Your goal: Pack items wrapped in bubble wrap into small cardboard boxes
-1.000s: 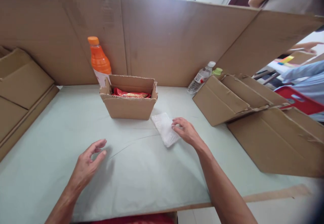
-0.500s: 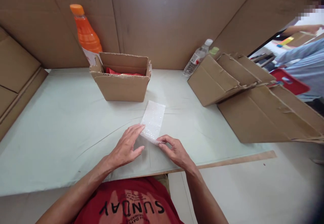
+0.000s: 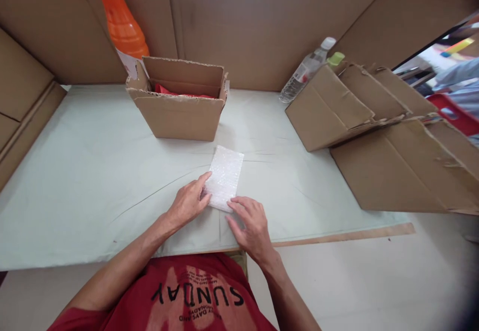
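A small white bubble-wrap sheet [image 3: 225, 175] lies flat on the pale green table cover [image 3: 93, 171]. My left hand [image 3: 189, 202] presses its fingertips on the sheet's near left corner. My right hand [image 3: 249, 223] rests flat with its fingertips at the sheet's near edge. Behind the sheet stands an open cardboard box [image 3: 179, 114] with a red packet [image 3: 168, 91] inside.
An orange drink bottle [image 3: 119, 21] stands behind the box. A clear water bottle [image 3: 305, 71] leans at the back right beside flattened cardboard boxes [image 3: 374, 136]. Cardboard walls enclose the back and left. Another person's sleeve [image 3: 456, 79] shows at far right.
My right hand dragged the bubble-wrap sheet from beside the box toward me. My left hand came in from the left, and both hands now press the sheet's near end flat.
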Motion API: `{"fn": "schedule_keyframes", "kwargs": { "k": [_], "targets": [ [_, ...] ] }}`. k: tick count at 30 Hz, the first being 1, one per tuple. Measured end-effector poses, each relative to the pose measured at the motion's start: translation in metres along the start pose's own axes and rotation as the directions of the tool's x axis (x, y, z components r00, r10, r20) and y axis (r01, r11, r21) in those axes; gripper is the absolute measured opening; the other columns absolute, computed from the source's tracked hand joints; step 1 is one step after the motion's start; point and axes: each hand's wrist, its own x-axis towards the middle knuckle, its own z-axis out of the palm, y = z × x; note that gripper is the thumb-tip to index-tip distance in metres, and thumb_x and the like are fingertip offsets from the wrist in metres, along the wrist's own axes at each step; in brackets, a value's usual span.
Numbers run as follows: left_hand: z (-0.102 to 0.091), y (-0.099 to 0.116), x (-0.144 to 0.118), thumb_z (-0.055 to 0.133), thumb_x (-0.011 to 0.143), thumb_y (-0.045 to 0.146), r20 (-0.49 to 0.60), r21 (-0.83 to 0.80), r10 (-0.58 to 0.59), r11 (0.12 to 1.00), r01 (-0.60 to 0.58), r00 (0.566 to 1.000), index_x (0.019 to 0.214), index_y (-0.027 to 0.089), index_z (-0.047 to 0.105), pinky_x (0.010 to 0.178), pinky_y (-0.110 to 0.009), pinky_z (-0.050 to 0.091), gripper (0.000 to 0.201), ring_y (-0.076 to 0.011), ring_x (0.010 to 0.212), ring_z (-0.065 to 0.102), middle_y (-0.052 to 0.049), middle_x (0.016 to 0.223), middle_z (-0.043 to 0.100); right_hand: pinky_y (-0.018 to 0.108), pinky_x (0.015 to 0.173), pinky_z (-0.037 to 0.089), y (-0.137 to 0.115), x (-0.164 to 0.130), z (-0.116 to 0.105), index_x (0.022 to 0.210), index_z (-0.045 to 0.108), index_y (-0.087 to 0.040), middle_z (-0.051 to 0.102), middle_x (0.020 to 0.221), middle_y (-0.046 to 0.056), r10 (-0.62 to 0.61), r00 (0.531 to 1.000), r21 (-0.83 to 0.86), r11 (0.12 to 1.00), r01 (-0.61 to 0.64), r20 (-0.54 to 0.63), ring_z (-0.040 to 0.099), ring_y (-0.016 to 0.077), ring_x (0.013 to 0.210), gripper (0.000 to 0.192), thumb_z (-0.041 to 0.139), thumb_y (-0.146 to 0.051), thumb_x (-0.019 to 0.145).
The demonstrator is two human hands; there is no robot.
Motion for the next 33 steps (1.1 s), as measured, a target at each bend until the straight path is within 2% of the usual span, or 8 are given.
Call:
{"fn": "schedule_keyframes", "kwargs": {
  "k": [3,8,13,18,23,26,29,33],
  "targets": [
    [0.001,-0.001,0.001,0.057,0.088,0.025,-0.069,0.06,0.066,0.996,-0.062,0.995,0.145,0.02,0.048,0.084,-0.035,0.053,0.058,-0.0216,0.09,0.064,-0.006,0.1,0.068,0.046,0.098,0.047,-0.001,0.001,0.01,0.123,0.065,-0.024,0.066,0.134,0.012,-0.003,0.99,-0.057,0.998,0.011,0.141,0.057,0.0293,0.124,0.031,0.063,-0.02,0.093],
    [-0.009,0.0,-0.015,0.062,0.089,0.03,-0.097,0.041,0.32,0.947,-0.317,0.942,0.145,0.021,0.049,0.108,-0.049,0.044,0.058,-0.0301,0.127,0.054,-0.015,0.138,0.058,0.042,0.09,0.05,0.01,0.008,0.016,0.115,0.07,-0.024,0.075,0.115,0.009,0.042,0.993,-0.013,0.999,-0.041,0.108,0.066,0.0245,0.108,0.025,0.052,-0.018,0.1],
    [-0.008,-0.003,-0.032,0.05,0.096,0.024,-0.038,-0.021,0.23,0.973,-0.23,0.973,0.141,0.019,0.053,0.085,-0.04,0.053,0.046,-0.0235,0.092,0.065,-0.01,0.1,0.072,0.035,0.082,0.055,0.01,0.009,0.009,0.118,0.069,-0.024,0.077,0.102,0.006,0.066,0.991,0.165,0.983,-0.084,0.113,0.071,0.0204,0.093,0.025,0.05,-0.022,0.102],
    [0.002,-0.008,-0.021,0.055,0.091,0.025,-0.082,0.062,0.092,0.994,-0.087,0.992,0.137,0.017,0.057,0.084,-0.039,0.053,0.046,-0.0236,0.086,0.065,-0.008,0.095,0.071,0.041,0.089,0.051,0.001,0.003,0.001,0.12,0.065,-0.024,0.071,0.118,0.011,0.063,0.996,-0.013,0.998,-0.064,-0.06,0.066,0.0249,0.108,0.024,0.056,-0.022,0.098],
    [0.002,-0.003,-0.014,0.057,0.092,0.027,-0.161,0.169,0.182,0.973,-0.155,0.97,0.134,0.019,0.057,0.094,-0.042,0.051,0.043,-0.0268,0.105,0.063,-0.012,0.114,0.067,0.046,0.096,0.045,0.002,0.006,0.011,0.125,0.064,-0.025,0.069,0.126,0.01,-0.018,0.99,-0.092,0.995,0.031,0.137,0.06,0.029,0.119,0.03,0.061,-0.023,0.095],
    [-0.004,-0.001,-0.025,0.061,0.092,0.03,-0.157,0.155,0.301,0.948,-0.278,0.94,0.138,0.019,0.053,0.102,-0.046,0.047,0.048,-0.03,0.121,0.057,-0.015,0.133,0.06,0.044,0.093,0.046,0.004,0.01,0.018,0.122,0.065,-0.023,0.073,0.12,0.009,0.0,0.991,-0.041,0.999,0.006,0.138,0.062,0.0268,0.113,0.026,0.055,-0.019,0.098],
    [-0.01,-0.002,-0.039,0.055,0.093,0.022,-0.096,0.065,0.328,0.944,-0.323,0.94,0.141,0.02,0.05,0.095,-0.041,0.049,0.048,-0.0253,0.107,0.062,-0.011,0.118,0.068,0.04,0.087,0.049,0.004,0.012,0.016,0.123,0.065,-0.023,0.076,0.104,0.007,0.033,0.989,0.082,0.996,-0.046,0.146,0.067,0.0225,0.095,0.026,0.052,-0.021,0.101],
    [-0.011,-0.005,-0.044,0.052,0.094,0.022,-0.074,0.051,0.169,0.985,-0.166,0.983,0.14,0.017,0.051,0.082,-0.037,0.052,0.047,-0.0214,0.085,0.063,-0.007,0.096,0.07,0.038,0.084,0.05,-0.001,0.009,0.007,0.126,0.063,-0.023,0.074,0.11,0.009,0.047,0.99,0.082,0.995,-0.058,0.133,0.067,0.0229,0.097,0.027,0.053,-0.026,0.101]
  ]
}}
